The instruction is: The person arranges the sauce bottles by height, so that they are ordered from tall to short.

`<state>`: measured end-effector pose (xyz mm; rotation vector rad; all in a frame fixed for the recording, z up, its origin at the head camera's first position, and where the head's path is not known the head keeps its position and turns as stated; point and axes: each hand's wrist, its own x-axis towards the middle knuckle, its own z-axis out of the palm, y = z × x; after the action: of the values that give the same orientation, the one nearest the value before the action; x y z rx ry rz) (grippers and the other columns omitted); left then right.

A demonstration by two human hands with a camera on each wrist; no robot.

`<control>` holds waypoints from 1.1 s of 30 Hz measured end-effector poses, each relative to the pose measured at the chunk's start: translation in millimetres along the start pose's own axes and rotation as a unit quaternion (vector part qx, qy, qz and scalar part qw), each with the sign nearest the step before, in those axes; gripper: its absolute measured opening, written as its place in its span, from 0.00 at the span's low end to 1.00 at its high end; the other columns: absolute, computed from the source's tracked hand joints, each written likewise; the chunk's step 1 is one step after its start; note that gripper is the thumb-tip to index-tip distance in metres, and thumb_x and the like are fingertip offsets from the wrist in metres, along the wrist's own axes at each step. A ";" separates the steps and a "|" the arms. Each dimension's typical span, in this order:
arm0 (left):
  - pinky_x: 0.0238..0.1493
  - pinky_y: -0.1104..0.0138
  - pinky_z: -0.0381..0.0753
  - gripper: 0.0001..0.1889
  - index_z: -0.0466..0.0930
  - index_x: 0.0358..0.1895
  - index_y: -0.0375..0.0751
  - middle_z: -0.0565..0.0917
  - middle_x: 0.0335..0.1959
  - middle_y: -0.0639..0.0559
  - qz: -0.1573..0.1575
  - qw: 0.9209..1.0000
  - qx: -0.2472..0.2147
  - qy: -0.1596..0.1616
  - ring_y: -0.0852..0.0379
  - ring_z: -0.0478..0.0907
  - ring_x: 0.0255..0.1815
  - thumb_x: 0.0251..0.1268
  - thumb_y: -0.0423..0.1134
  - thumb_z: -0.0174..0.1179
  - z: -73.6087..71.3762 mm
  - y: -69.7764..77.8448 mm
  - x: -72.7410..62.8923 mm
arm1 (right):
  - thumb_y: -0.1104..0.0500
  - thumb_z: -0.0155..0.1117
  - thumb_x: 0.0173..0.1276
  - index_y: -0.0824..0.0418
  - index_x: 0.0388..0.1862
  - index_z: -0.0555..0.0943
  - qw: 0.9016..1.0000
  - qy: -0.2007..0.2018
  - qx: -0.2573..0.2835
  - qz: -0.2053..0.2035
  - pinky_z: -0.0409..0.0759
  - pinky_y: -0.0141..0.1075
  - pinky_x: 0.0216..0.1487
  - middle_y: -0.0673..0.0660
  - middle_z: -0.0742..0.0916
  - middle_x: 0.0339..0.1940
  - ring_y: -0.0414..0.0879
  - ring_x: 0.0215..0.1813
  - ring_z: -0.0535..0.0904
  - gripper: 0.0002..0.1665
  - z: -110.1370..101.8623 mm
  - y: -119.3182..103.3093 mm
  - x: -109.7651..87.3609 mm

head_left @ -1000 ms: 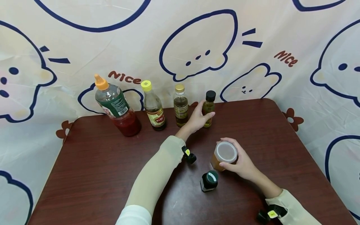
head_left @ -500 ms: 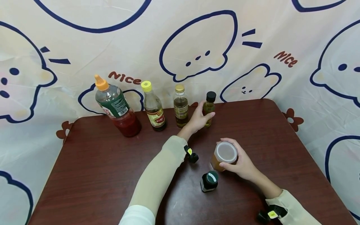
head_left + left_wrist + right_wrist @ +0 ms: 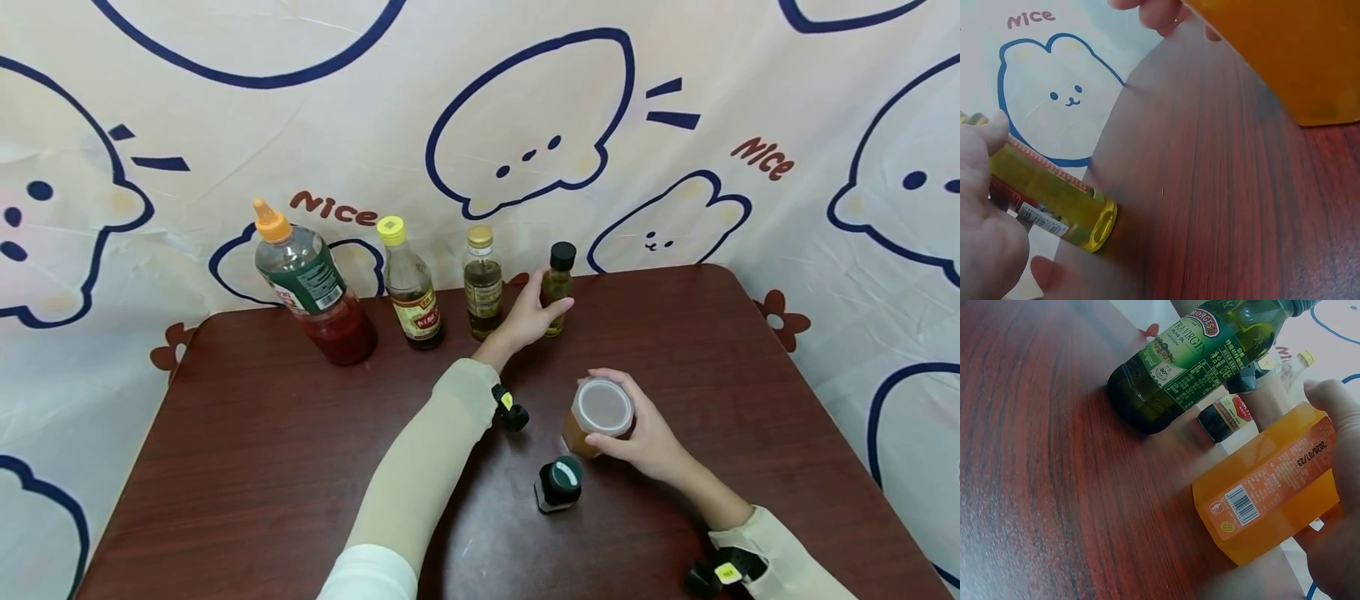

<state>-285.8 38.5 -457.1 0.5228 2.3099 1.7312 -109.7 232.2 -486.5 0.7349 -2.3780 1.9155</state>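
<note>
My left hand (image 3: 528, 315) reaches to the back right of the table and grips a small bottle (image 3: 557, 287) of yellow-green oil with a black cap. In the left wrist view, that oil bottle (image 3: 1047, 194) stands between thumb and fingers. Nearer me, my right hand (image 3: 648, 433) wraps round an amber-filled jar (image 3: 600, 407) with a translucent lid; its thumb is on the near side. The right wrist view shows the jar's orange label (image 3: 1272, 481) and barcode. Just in front of the jar stands a dark green olive oil bottle (image 3: 558, 485), touched by neither hand.
Along the table's back edge stand a large squeeze bottle (image 3: 318, 292) of red sauce with an orange cap, a yellow-capped sauce bottle (image 3: 412, 296) and a gold-capped bottle (image 3: 482, 287). Behind the brown table (image 3: 285, 467) hangs a white cloth (image 3: 360, 125) with cartoon prints.
My left forearm has shifted slightly to the right, while its hand stays at the oil bottle. The right hand and the jar have not visibly moved.
</note>
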 end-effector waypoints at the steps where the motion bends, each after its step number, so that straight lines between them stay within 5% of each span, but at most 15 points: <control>1: 0.75 0.51 0.63 0.34 0.53 0.79 0.43 0.69 0.73 0.42 0.000 1.000 0.000 -0.001 0.47 0.67 0.73 0.77 0.38 0.58 -0.1 -0.4 -0.1 | 0.76 0.74 0.56 0.65 0.74 0.64 1.000 0.001 0.000 0.000 0.73 0.29 0.61 0.71 0.77 0.65 0.44 0.63 0.76 0.48 0.3 -0.1 -0.1; 7: 0.75 0.51 0.62 0.34 0.51 0.80 0.45 0.68 0.74 0.43 -0.008 1.000 0.007 -0.008 0.47 0.66 0.74 0.78 0.40 0.57 -0.1 -2.1 0.1 | 0.76 0.75 0.56 0.66 0.74 0.64 1.000 0.002 0.001 0.002 0.72 0.28 0.61 0.64 0.78 0.66 0.44 0.63 0.76 0.48 1.1 -1.8 -0.3; 20: 0.75 0.52 0.62 0.36 0.47 0.81 0.44 0.67 0.74 0.42 0.006 0.999 0.042 -0.026 0.47 0.65 0.75 0.79 0.42 0.56 -2.4 -4.2 2.3 | 0.75 0.75 0.56 0.67 0.74 0.63 1.000 -0.006 0.006 0.018 0.72 0.29 0.61 0.72 0.76 0.67 0.45 0.63 0.76 0.49 -0.4 -3.1 0.6; 33: 0.74 0.51 0.64 0.36 0.48 0.80 0.45 0.68 0.73 0.42 0.005 0.998 0.055 -0.030 0.47 0.66 0.74 0.79 0.44 0.56 -3.5 -4.2 2.6 | 0.74 0.76 0.56 0.65 0.75 0.62 1.000 -0.010 0.001 0.025 0.71 0.28 0.63 0.62 0.76 0.70 0.44 0.66 0.74 0.50 -2.1 -4.7 0.4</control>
<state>-290.1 35.4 -460.0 0.5988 2.3741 1.5767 -108.9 233.3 -481.5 0.7041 -2.4291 1.9382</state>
